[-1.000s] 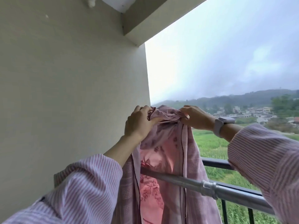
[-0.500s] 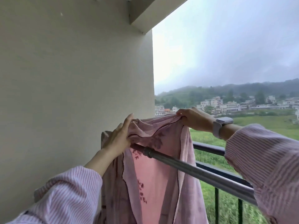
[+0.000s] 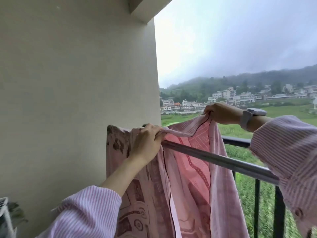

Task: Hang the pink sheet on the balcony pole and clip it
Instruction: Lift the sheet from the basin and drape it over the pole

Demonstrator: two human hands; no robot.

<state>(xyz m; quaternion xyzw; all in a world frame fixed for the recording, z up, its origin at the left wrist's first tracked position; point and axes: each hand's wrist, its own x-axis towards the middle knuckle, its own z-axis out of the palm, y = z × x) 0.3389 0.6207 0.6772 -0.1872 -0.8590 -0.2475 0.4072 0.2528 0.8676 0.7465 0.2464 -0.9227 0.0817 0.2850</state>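
Note:
The pink patterned sheet (image 3: 190, 182) hangs over the left end of the grey metal pole (image 3: 228, 162), next to the wall. My left hand (image 3: 145, 141) presses the sheet's top edge onto the pole and grips it there. My right hand (image 3: 221, 113) holds another part of the top edge, lifted above and beyond the pole to the right. The cloth between my hands sags in a fold. I see no clip in view.
A cream wall (image 3: 77, 91) stands close on the left. A black balcony railing (image 3: 240, 141) runs behind and below the pole. A white rack with a plant (image 3: 8, 217) shows at the lower left. Fields and houses lie beyond.
My right hand has drawn the sheet's edge out to the right, spreading the cloth. My left hand went from flat fingers to a grip on the sheet at the pole. The view tilted down.

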